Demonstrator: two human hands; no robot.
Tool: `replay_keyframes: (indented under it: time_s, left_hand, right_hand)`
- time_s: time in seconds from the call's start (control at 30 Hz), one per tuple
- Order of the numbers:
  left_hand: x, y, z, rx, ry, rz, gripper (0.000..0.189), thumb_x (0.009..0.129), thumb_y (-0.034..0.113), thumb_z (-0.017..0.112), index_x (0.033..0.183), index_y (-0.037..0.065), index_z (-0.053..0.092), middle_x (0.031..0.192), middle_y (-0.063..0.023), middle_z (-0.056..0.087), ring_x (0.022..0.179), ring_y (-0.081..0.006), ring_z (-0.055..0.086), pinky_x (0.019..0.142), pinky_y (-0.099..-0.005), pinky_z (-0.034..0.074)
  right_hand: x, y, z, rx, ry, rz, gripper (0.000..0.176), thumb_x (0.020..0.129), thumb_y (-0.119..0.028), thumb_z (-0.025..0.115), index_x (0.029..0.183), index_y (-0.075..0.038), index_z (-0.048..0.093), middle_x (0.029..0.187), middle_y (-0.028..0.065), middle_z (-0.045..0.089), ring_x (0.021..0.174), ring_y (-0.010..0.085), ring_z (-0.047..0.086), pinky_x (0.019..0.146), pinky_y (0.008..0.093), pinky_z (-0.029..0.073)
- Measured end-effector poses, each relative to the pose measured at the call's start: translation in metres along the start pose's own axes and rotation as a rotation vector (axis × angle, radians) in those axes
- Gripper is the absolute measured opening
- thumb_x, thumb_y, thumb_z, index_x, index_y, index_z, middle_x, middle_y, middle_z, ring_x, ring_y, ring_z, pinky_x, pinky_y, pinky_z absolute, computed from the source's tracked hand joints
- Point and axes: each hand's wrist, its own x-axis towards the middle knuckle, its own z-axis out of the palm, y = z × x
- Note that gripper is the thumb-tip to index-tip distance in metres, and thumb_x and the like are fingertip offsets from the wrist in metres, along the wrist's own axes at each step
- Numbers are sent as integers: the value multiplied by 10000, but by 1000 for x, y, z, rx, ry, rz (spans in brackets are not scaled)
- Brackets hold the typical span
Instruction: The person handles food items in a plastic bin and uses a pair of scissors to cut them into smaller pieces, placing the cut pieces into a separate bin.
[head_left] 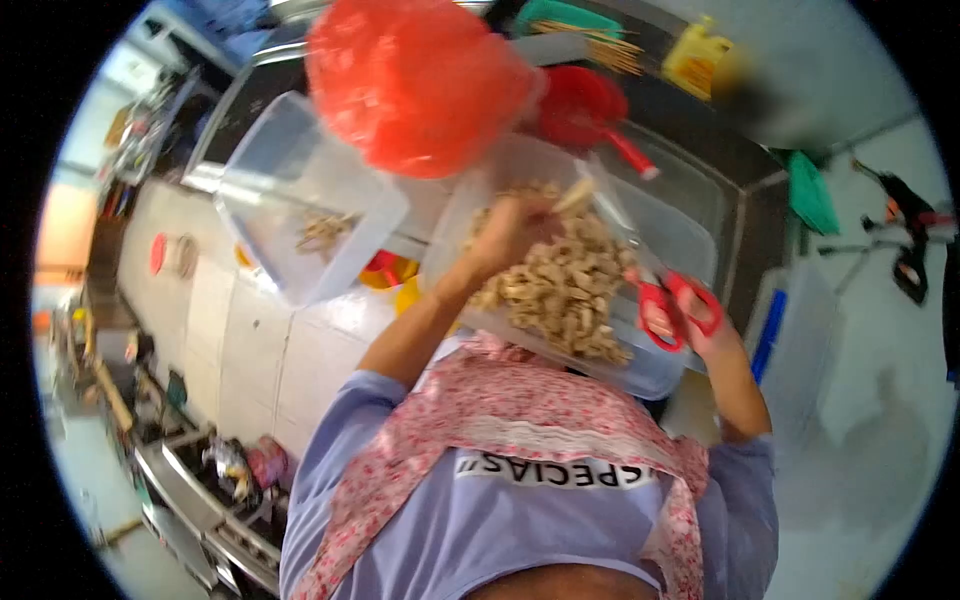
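My left hand is closed on a pale, elongated food piece, too blurred to name more exactly. My right hand has its fingers through the red handles of a pair of scissors. The blades point up and leftward, their tips close to the held piece. Beneath both hands lies a heap of small tan food pieces in a clear plastic tub. To the left, another clear tub contains a few thin tan pieces.
A bulging red plastic bag stands beyond the tubs, beside a red dipper. Farther back are a green basket, thin wooden sticks and a yellow bottle. A tiled floor extends to the left.
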Motion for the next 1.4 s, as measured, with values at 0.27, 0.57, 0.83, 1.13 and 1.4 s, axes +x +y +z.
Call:
replay_keyframes:
  time_s: [0.27,0.57,0.83,1.13,1.4]
  left_hand:
    - [-54,29,-39,106,182,-77,185,893,101,574,1016,-31,615,849,-95,675,740,-202,645,693,-348,509]
    - [-124,-20,-196,-252,756,-304,381,925,350,575,1068,4,641,910,-92,673,788,-154,632,714,-291,521]
    - [-86,21,-111,568,509,-218,227,908,168,553,1070,56,667,932,-106,701,841,-159,658,763,-305,495]
    - [25,-23,14,1306,-238,-60,182,812,186,622,971,114,674,935,-151,663,918,-302,638,772,-407,512]
    - [14,31,-25,-536,-104,-312,204,947,252,546,948,62,619,1003,-98,652,955,-238,646,833,-385,517]
  right_hand:
    - [3,31,0,-32,82,-89,911,739,-563,718,1307,77,405,633,-46,468,526,69,462,657,240,446]
    - [-14,26,-19,-88,321,-152,715,824,-449,690,1320,15,469,651,-31,485,531,56,437,551,201,359]
    - [-16,30,-20,-191,419,-54,607,821,-316,720,1309,-27,504,676,-30,499,534,56,448,488,187,356]
    - [-8,25,-14,-356,408,-34,575,794,-114,727,1330,-118,519,762,-39,557,612,35,506,533,185,411]
    - [-20,25,-18,-363,452,-25,733,753,-238,781,1376,-63,438,765,-30,534,628,56,488,567,201,408]
